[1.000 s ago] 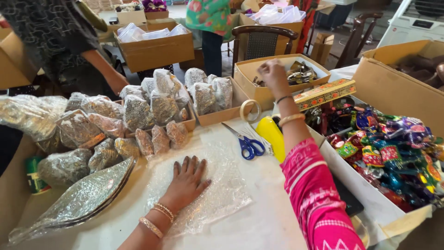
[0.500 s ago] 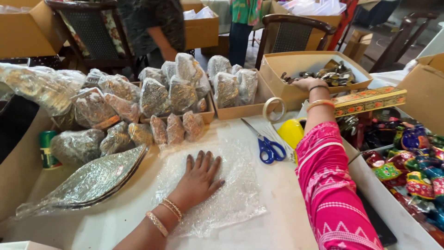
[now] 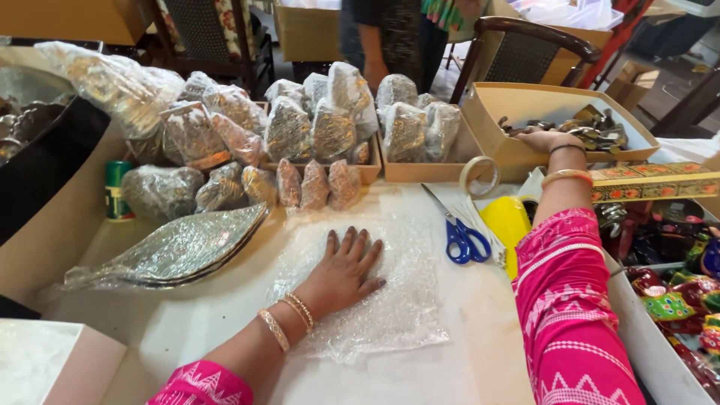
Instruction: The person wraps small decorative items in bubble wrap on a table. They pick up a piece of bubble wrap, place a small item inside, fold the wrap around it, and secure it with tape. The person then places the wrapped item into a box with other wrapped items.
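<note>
Fingers of the left hand lie spread and flat on the sheet of bubble wrap, pinning it to the white table, just as they did a second ago. What has changed is on the other side: the right hand, which was raised above the open cardboard box a second ago, has dropped to the box's near rim and now rests at the dark metal pieces inside. Whether its fingers pinch one cannot be told, since they curl out of sight. So the wrap lies held flat and bare, nothing on it yet, while the other hand is in among the pieces. Just beyond the wrap lie blue-handled scissors, a roll of tape and a yellow object. Farther back stand already wrapped bundles, and to the left a stack of wrapped leaf-shaped trays.
</note>
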